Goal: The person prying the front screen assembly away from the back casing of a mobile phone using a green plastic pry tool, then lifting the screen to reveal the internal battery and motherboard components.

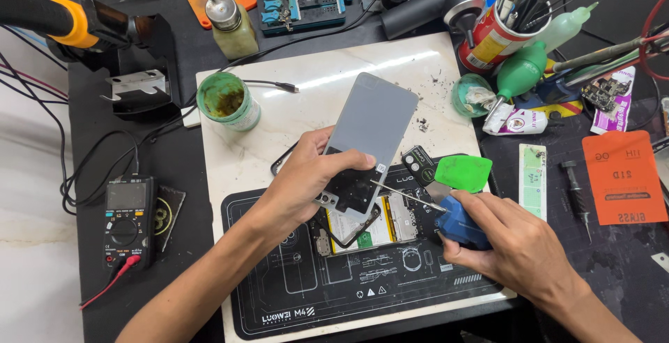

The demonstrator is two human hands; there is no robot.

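You work at a cluttered repair bench, over a black repair mat laid on a pale slab. Your right hand grips a blue-handled screwdriver, tip aimed under the lifted grey back cover, which your left hand pinches and tilts up off the opened phone to expose it. A green pry pick lies just beside; a green solder-paste pot stands farther back.
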